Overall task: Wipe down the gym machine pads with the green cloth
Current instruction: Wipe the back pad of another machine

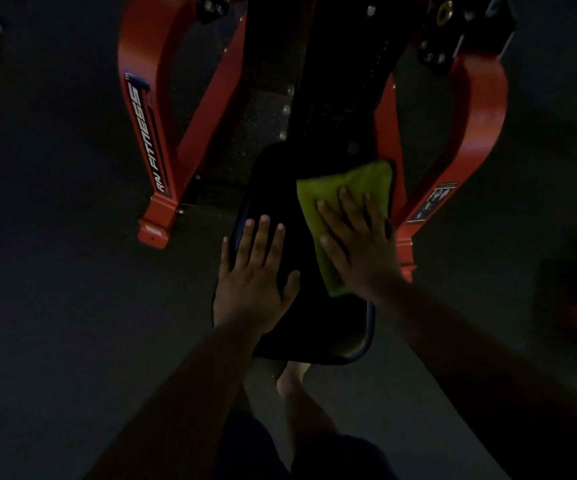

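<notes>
Two hands are laid flat on the black seat pad (300, 258): the right hand (358, 247) is spread, fingers straight, pressed onto the green cloth (345, 188), while the left hand (255, 271) is rested open on the pad's left side. The cloth is seen folded, yellow-green, covering the pad's upper right edge and reaching past the fingertips. On the red frame arm (148, 133) at left, "RN FITNESS" can be read; a small instruction label (432, 202) at right is illegible.
</notes>
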